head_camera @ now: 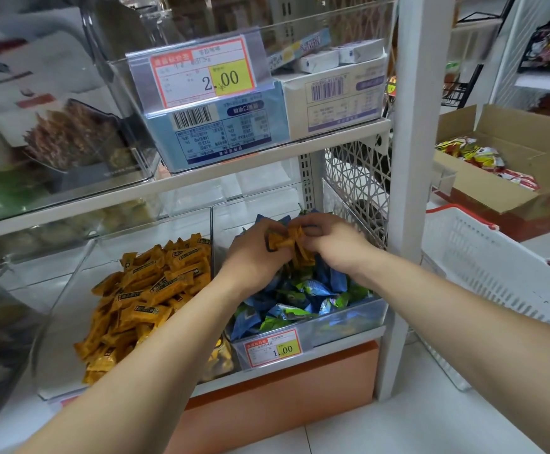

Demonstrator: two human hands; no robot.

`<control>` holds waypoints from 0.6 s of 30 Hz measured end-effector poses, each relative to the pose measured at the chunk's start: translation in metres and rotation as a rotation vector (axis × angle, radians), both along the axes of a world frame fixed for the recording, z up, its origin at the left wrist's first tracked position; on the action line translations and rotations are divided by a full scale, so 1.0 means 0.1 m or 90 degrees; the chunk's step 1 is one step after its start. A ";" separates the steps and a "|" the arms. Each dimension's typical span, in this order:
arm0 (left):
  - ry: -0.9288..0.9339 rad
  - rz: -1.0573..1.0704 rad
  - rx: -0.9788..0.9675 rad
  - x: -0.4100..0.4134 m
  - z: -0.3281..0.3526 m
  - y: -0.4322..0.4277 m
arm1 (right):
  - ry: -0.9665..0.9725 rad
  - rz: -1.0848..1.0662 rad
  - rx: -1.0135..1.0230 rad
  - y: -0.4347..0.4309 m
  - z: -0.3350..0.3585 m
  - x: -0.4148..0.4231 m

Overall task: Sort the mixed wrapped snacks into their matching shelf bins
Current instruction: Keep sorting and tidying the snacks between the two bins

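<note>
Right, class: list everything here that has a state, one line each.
Left hand: grips orange snacks.
Right hand: pinches them too.
Right bin: holds blue and green sweets.
Left bin: part full of orange bars.
Box: open.
Basket: tilted.

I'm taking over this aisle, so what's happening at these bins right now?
A person is sorting snacks. The left hand and right hand both grip a few orange-wrapped snacks just above the right bin, which holds blue and green snacks. The left bin beside it holds the matching orange pile; the gripped ones are not there yet.
</note>
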State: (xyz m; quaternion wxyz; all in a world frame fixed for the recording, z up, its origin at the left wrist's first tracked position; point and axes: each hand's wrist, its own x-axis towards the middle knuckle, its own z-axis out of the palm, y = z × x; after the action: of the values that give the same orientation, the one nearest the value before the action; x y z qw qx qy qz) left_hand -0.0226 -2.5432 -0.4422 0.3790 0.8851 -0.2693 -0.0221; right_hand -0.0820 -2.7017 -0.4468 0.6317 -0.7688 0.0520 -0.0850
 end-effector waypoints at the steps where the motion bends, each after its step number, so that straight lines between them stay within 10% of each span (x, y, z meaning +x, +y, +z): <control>1: -0.002 0.011 -0.017 0.01 0.01 0.00 | -0.009 -0.009 0.001 0.01 0.01 0.00; 18: 0.176 0.012 -0.233 -0.07 0.10 0.01 | -0.104 -0.043 0.022 0.16 -0.01 0.01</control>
State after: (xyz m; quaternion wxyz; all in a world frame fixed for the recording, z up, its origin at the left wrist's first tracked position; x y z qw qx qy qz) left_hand -0.0300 -2.5424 -0.4318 0.5665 0.7926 -0.2062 -0.0907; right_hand -0.0811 -2.6862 -0.4474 0.6440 -0.7459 0.0277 -0.1678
